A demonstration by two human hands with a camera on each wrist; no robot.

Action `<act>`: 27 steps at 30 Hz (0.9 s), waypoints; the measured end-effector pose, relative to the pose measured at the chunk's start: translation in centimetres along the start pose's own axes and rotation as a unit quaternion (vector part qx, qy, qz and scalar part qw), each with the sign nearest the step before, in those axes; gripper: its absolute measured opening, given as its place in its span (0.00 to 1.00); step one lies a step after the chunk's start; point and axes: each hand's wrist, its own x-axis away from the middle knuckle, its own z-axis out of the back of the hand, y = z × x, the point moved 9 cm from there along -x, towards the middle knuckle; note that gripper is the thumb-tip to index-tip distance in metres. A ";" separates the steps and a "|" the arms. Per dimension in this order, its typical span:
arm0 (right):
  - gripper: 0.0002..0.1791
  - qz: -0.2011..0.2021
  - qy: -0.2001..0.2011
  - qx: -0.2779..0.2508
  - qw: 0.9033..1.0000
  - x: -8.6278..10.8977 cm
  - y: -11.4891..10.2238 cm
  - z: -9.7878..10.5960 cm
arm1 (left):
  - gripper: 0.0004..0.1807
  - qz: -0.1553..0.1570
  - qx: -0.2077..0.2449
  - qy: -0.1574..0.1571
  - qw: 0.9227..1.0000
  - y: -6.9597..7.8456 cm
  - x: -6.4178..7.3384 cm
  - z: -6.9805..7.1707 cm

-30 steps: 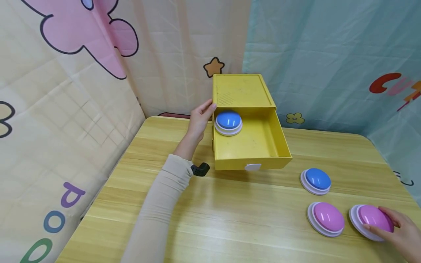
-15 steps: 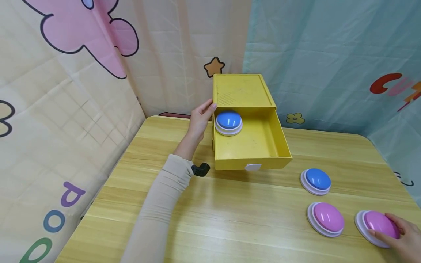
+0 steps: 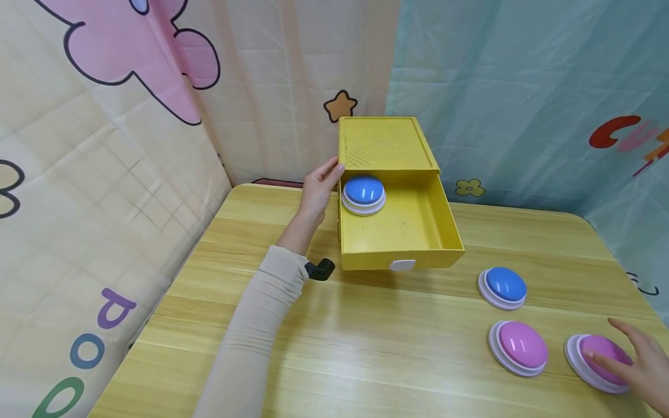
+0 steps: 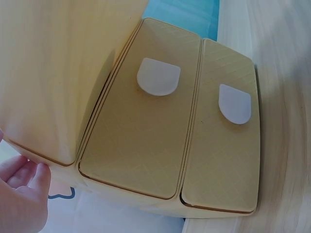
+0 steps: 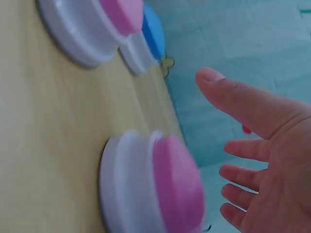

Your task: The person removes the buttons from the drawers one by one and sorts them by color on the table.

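My left hand (image 3: 316, 191) touches the left side of a yellow drawer box (image 3: 384, 142), near its front upper corner. The top drawer (image 3: 402, 229) is pulled out. Inside it, at the back left, sits a blue dome button (image 3: 364, 191) on a white base. To the right, my right hand (image 3: 640, 363) hovers beside a pink dome button (image 3: 603, 363) standing on the table. In the right wrist view its thumb and fingers are spread, with a gap between them and that pink button (image 5: 177, 187). Another pink button (image 3: 521, 345) and a blue button (image 3: 505, 285) stand nearby.
Two lower drawers, both closed, show white pull tabs (image 4: 159, 77) in the left wrist view. The wooden table (image 3: 376, 342) spreads in front of the box. Printed curtains (image 3: 502, 98) hang close behind it and along the left side.
My right hand first moved the outer pink button slightly right and nearer, onto the table, then let go of it and spread its fingers. The left hand has stayed on the box.
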 end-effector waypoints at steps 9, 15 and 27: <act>0.48 0.028 -0.040 -0.044 0.998 -3.2 -6.6 0.9 | 0.24 -0.003 0.005 0.002 1.000 0.0 0.0 0.0; 0.47 0.069 -0.061 -0.070 0.993 -5.5 -12.3 1.6 | 0.24 -0.004 0.000 0.005 1.000 0.2 0.0 0.1; 0.40 0.206 -0.088 -0.090 0.970 -9.1 -24.6 3.3 | 0.25 0.001 -0.009 0.000 1.000 0.0 0.0 0.1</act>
